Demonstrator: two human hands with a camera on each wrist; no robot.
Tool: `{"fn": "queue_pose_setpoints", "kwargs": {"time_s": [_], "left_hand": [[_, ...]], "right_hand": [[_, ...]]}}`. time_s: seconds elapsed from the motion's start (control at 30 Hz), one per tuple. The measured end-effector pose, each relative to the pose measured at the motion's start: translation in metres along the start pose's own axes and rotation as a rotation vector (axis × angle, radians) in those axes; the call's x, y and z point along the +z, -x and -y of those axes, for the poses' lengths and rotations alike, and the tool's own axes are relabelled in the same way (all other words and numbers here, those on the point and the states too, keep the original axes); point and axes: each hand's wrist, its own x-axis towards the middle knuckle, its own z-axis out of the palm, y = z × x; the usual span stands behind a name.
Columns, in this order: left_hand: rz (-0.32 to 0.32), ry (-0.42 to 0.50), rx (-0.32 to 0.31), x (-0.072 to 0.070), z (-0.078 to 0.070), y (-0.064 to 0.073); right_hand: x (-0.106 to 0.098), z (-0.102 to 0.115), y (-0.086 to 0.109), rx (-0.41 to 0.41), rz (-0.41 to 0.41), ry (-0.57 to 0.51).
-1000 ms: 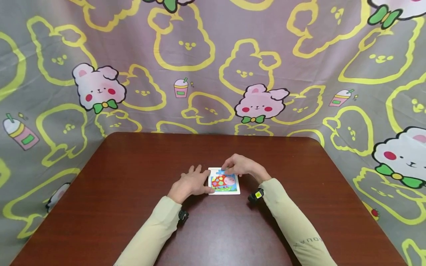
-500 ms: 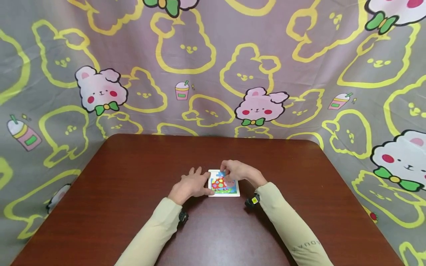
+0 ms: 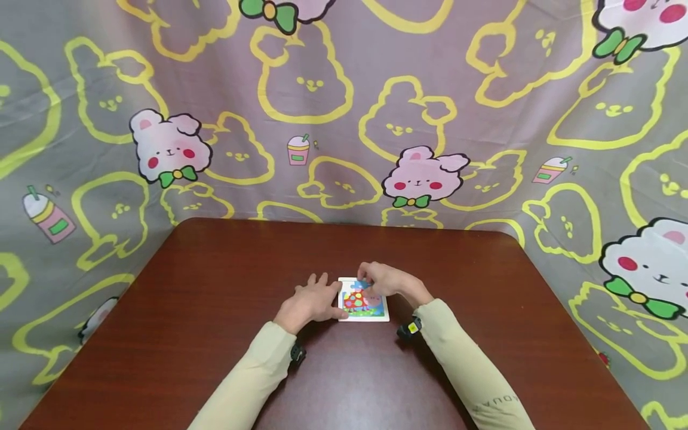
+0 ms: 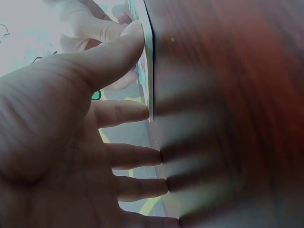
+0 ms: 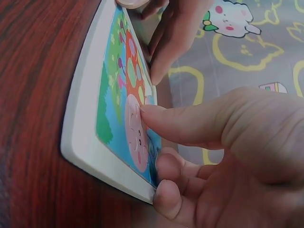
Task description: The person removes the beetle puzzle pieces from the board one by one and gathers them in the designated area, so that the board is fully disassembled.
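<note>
A jigsaw puzzle (image 3: 363,302) with a spotted red ladybug picture lies in a white frame (image 5: 85,90) on the table. Pale backing shows at the picture's far left. My left hand (image 3: 309,302) spreads its fingers beside the frame; in the left wrist view its thumb (image 4: 130,35) rests at the frame's edge and the other fingertips reach down to the table. My right hand (image 3: 388,280) is over the far right part of the puzzle. Its thumb (image 5: 161,123) presses on the ladybug's pink face, while curled fingers (image 5: 171,190) meet the puzzle's edge. Any loose piece between them is hidden.
The dark reddish-brown wooden table (image 3: 242,257) stretches out on all sides of the puzzle. Beyond its far edge hangs a grey cloth (image 3: 344,107) with yellow outlines and cartoon rabbits. Each wrist bears a small black strapped device (image 3: 409,327).
My right hand has shifted slightly nearer, its thumb moving from the picture's upper part onto the ladybug's face. The left hand stays at the frame. The head view has tilted a little.
</note>
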Motion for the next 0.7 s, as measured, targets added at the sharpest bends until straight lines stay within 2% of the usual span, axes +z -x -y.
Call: {"fn": "queue_pose_setpoints", "kwargs": {"time_s": [0.17, 0.47, 0.7], "left_hand": [[-0.005, 0.0, 0.002, 0.0013, -0.0014, -0.0009], [0.0, 0.012, 0.0, 0.0013, -0.0017, -0.0004], [0.003, -0.013, 0.005, -0.0003, -0.001, -0.0002]], "right_hand": [[0.0004, -0.0011, 0.002, 0.018, -0.003, -0.016], [-0.0005, -0.0041, 0.0005, -0.031, -0.015, -0.026], [-0.0008, -0.0028, -0.0008, -0.015, -0.021, -0.024]]}}
